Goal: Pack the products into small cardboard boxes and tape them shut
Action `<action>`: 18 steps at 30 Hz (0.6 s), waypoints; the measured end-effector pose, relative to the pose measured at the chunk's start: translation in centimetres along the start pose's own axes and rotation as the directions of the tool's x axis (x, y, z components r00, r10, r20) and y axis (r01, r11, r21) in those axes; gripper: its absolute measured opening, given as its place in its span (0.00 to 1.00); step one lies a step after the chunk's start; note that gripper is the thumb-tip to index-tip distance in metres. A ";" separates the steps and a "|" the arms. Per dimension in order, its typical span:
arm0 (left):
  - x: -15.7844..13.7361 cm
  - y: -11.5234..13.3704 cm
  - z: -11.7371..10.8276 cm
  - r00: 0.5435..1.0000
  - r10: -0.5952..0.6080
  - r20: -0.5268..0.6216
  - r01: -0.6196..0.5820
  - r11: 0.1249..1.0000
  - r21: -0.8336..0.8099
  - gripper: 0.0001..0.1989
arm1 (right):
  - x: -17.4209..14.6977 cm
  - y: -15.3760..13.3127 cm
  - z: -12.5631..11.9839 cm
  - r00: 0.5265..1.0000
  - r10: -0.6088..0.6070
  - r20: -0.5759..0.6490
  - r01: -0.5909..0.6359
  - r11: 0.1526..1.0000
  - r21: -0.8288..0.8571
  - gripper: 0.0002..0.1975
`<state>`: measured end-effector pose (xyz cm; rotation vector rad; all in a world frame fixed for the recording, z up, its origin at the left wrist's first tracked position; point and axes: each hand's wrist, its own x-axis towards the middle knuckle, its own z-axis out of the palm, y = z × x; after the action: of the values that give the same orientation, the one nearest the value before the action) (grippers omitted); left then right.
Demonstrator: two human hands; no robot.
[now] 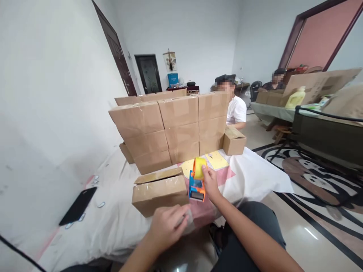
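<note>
The right hand (211, 184) is clamped on the tape dispenser (196, 188), which juts out to that hand's left above the counter (119, 223). The left hand (169, 223) has its fingers bent; whether they grip anything I cannot tell. Just beyond it sits a box (160, 193), top flaps slightly parted. A stack of boxes (181, 130) stands farther beyond both hands; a black phone (78, 206) lies well left of the left hand.
</note>
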<state>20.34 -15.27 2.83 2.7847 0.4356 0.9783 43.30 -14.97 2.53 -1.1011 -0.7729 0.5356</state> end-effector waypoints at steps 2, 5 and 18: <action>0.7 1.4 2.5 0.950 -0.261 0.171 0.292 0.937 -0.193 0.23 | -1.2 -0.2 -0.2 0.997 -0.012 0.079 0.013 1.000 -0.002 0.28; 1.9 2.2 5.9 0.738 -0.522 0.427 0.674 0.569 -0.471 0.40 | -2.9 0.2 -1.7 0.993 -0.008 0.115 0.006 1.000 0.015 0.25; 4.6 3.9 11.6 0.579 -0.662 0.476 0.679 0.069 -0.730 0.38 | -3.6 2.8 -6.8 1.000 0.013 0.021 -0.013 1.000 -0.004 0.23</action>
<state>31.93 -18.05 -2.48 1.2948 0.8258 0.6028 46.26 -20.53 -2.72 -1.1060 -0.7855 0.5576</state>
